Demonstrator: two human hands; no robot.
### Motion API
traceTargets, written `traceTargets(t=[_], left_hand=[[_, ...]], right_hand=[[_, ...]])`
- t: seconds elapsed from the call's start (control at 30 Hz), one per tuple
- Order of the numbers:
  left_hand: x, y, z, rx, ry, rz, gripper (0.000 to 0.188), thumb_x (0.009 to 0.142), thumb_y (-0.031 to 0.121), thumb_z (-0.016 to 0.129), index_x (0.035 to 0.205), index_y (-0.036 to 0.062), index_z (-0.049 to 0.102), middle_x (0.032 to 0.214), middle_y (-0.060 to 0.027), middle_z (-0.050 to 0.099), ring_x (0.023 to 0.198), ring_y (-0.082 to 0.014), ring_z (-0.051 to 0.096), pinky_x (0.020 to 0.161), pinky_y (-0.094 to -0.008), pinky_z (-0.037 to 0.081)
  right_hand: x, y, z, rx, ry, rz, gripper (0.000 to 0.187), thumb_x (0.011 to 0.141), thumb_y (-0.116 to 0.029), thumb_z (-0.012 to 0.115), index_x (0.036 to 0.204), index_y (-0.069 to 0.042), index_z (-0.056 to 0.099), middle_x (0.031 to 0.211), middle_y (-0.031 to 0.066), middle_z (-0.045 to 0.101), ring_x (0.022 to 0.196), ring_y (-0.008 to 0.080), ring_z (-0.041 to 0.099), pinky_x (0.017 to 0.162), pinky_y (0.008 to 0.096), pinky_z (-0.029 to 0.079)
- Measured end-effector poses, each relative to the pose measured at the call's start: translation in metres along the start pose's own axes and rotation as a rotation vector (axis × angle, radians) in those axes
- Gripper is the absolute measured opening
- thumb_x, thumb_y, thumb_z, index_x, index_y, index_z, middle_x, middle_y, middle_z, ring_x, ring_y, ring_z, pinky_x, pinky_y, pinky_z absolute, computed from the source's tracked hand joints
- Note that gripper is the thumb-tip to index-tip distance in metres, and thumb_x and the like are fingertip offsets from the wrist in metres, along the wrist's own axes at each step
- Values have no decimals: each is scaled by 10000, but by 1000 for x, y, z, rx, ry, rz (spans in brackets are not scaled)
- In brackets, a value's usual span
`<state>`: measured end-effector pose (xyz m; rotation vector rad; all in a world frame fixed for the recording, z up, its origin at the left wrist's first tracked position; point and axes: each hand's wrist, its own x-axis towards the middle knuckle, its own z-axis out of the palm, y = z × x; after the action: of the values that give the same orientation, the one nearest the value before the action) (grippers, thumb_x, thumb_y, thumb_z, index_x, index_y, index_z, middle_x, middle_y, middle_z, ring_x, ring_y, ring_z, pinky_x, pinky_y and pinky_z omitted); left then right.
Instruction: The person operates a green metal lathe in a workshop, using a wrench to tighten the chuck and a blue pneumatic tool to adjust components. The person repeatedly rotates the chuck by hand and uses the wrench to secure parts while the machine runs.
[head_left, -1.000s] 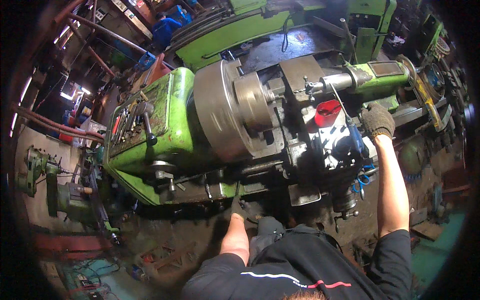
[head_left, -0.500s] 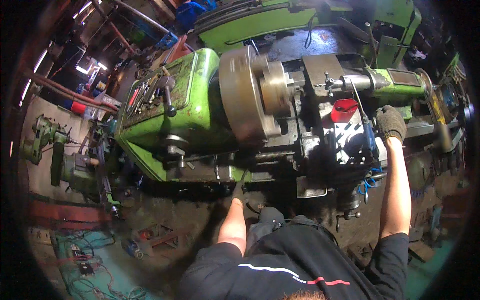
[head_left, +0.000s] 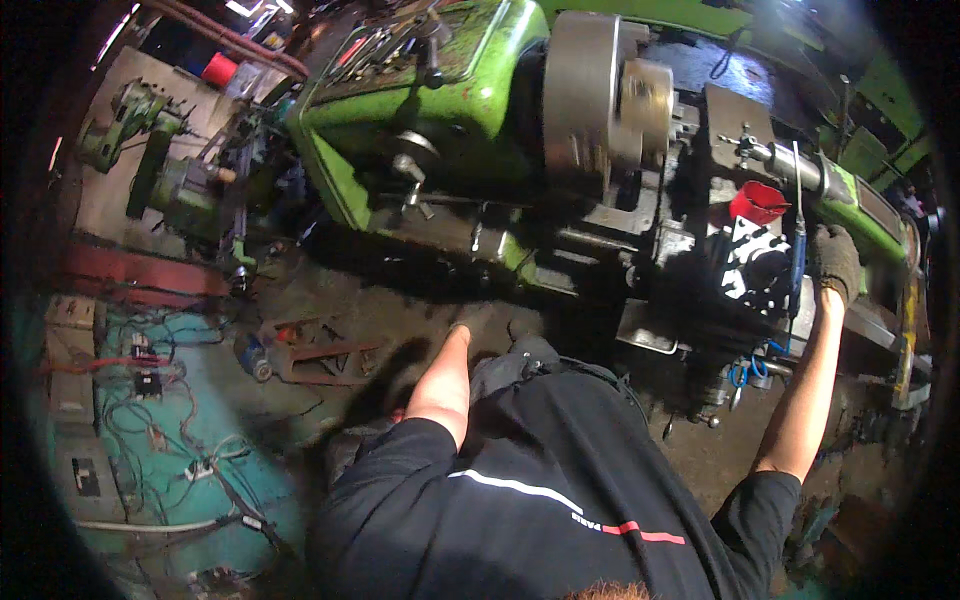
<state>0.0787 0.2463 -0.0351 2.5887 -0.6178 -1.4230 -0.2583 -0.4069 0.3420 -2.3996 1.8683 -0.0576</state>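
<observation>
Lathe (head_left: pixel 465 125) shifted in view toward two o'clock | right hand (head_left: pixel 836 262), three o'clock; left hand (head_left: pixel 470 320): can't tell grips | keep both off blurred chuck (head_left: pixel 580 105)

Lathe chuck (head_left: pixel 580 110) blocking ahead, room above floor (head_left: pixel 375 285)

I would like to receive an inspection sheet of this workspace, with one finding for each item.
Surface: green-painted metal lathe headstock, stained on top.
Job's things: large round grey metal chuck, blurred, perhaps turning; slim blue-handled tool near the cup listed below.
Clutter: assorted metal hand tools on the headstock; round red cup.
Hands: right hand in a grey-brown knitted glove, beside the blue-handled tool, grip unclear; left hand dim, grip unclear.
Cables: thin blue looped cable at the lathe's front; tangled dark cables on teal flooring.
Surroundings: green metal machine and rusty-red metal frame, both left.
</observation>
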Motion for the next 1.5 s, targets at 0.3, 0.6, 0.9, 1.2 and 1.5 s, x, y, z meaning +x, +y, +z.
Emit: traceTargets(t=[0.3, 0.6, 0.9, 1.2, 1.5], left_hand=[[-36, -36, -7, 105, -93, -76, 788, 896, 597, 743, 1470, 84, 579, 1232, -112, 678, 1049, -266, 635, 884, -444, 526], [50, 58, 1, -357, 323, -138, 946, 852, 616, 771, 1580, 80, 496, 1245, -133, 648, 1090, -281, 603, 914, -434, 508], [92, 154, 56, -1366, 350, -270, 223, 940, 265, 723, 1128, 196, 624, 832, -58, 621, 531, -236, 549, 476, -420, 419], [88, 109, 103, -730, 541, -365, 680, 915, 575, 659, 1361, 63, 701, 1436, -196, 690, 1322, -395, 648, 1054, -528, 523], [117, 63, 49, -468, 37, -276, 508, 887, 537, 636, 1222, 205, 826, 1346, -186, 744, 1240, -420, 702, 1039, -532, 531]], right_hand=[[12, 16, 20, -39, 93, -54, 545, 1020, -512, 556, 1405, -151, 689, 1440, 195, 673, 1333, 420, 629, 1090, 528, 502], [-14, -10, -7, -53, 1, 54, 574, 969, -490, 611, 1392, -116, 715, 1437, 197, 683, 1344, 405, 639, 1112, 493, 508], [-14, -5, -8, -182, 28, 159, 444, 969, -418, 629, 1259, -115, 773, 1331, 203, 735, 1255, 416, 686, 1056, 519, 543], [-18, -17, -11, -134, 23, 324, 470, 927, -406, 649, 1286, -126, 765, 1368, 214, 719, 1272, 439, 681, 1067, 537, 540], [-14, -24, -11, -101, 98, 298, 385, 913, -298, 641, 1191, -87, 802, 1307, 230, 736, 1226, 435, 702, 1009, 555, 566]])
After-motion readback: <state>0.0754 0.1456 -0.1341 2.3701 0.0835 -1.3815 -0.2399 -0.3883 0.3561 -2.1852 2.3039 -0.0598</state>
